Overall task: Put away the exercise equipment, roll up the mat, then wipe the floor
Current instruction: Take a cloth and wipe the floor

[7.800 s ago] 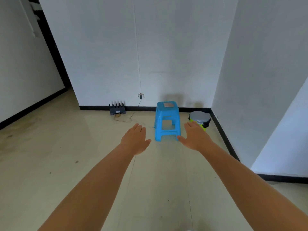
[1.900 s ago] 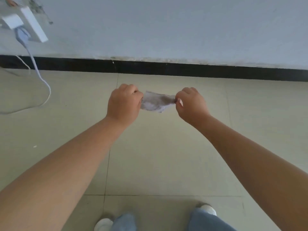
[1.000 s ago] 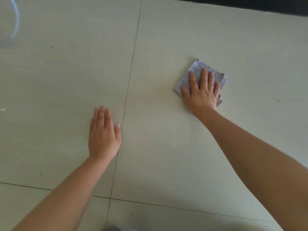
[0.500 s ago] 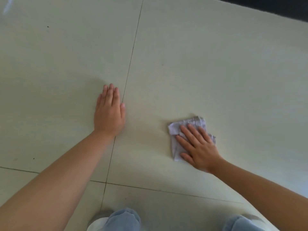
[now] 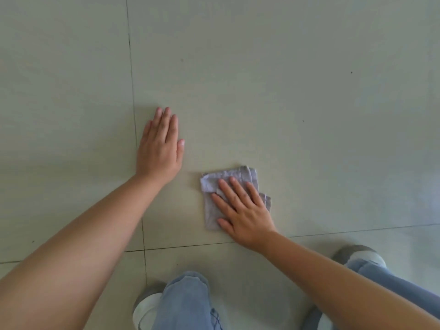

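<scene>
A small folded grey-lilac cloth [image 5: 228,189] lies flat on the pale glossy tiled floor [image 5: 297,96], just above a dark grout line that runs left to right; no container shows in the head view. The right hand [image 5: 242,210] lies on top of the cloth, fingers straight and spread, palm down, pressing it to the tile; the cloth's upper edge and left side show past the fingertips, and a strip shows along the hand's right side. The left hand [image 5: 160,148] rests flat on the bare floor with fingers straight and together, near the cloth on its left and apart from it, just right of a vertical grout line. Below the arms, two knees in light blue jeans [image 5: 188,303] and the toes of grey-and-white shoes [image 5: 357,254] stand on the tiles.

Half a second ago the left hand lay across the vertical grout line; now it sits to the right of it, closer to the cloth. The right hand presses the cloth as before, and more of the legs and shoes is in view
</scene>
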